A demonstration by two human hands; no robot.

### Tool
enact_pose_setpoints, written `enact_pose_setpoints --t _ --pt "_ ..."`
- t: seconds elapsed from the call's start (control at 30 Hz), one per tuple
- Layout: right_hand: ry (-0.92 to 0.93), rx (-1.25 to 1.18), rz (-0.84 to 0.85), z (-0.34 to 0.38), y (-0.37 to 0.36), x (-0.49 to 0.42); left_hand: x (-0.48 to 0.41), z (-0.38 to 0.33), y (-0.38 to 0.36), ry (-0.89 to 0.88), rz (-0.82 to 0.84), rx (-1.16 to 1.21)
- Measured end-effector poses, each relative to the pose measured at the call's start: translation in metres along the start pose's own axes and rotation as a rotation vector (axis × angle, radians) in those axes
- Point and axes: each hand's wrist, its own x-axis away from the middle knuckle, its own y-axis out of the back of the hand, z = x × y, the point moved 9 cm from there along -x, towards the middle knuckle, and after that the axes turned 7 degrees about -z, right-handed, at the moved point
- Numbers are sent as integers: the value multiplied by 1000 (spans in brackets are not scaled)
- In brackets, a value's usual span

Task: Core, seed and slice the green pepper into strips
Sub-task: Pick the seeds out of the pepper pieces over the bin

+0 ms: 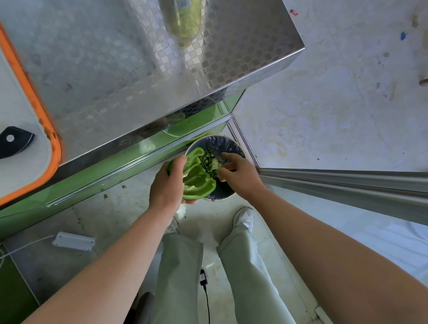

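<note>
1. Far left: knife (1, 145) flat on board (51, 130), no hand near it, so slicing looks not yet begun
2. Further right: counter (114, 47) with bottle (181, 10) at the back, no part in the present step
3. Below the counter edge: left hand (167, 183) gripping pepper (197, 178), thumb curled over its outer wall. Other fingers mostly hidden underneath, only a tip or so showing at the lower edge
4. Pepper held off the counter and over bin (218, 137), already opened up, inner wall and pale ribs facing the camera. Seemingly in one piece, no strips anywhere in view
5. Bin on the floor by the counter corner, dark liner, with green scraps and pale bits inside, probably discarded stem and seeds
6. Right hand (238, 173) over the bin, just beside the pepper. Fingers curled, tips and thumb pinching a pale bit of core (217, 164), though the exact hold is hard to make out
7. By the look of it, coring and seeding under way and close to finished — still to do: last pith out, back to the board, cutting into strips
</note>
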Motion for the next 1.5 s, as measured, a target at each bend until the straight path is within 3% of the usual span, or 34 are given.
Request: enact_pose_setpoints --t 0.07,0.17,0.3,0.63,0.83,0.97,1.17,1.27,1.37,1.5 --pt "-3 -62 37 4 -8 1 3 -4 -4 -31 18 -45" --pt "6 61 116 11 -21 3 10 -11 -9 -81 36 -144" --pt "2 170 28 13 -18 0 15 -18 -11 -145 22 -214" --pt "102 329 -74 28 -19 3 13 -10 -7 -70 -13 -109" --pt "138 198 -206 29 -2 5 6 -4 3 -25 0 -41" --pt "36 168 -318 11 21 0 6 6 -1 90 107 78" --pt "-1 -157 -158 6 16 2 13 8 -18 172 241 205" --pt "-22 -340 34 14 7 13 15 8 -25 173 290 164" --pt "0 -312 161 16 -4 19 16 6 -29 165 302 142" --pt "-6 -246 16 8 3 10 16 1 -29 121 288 172"
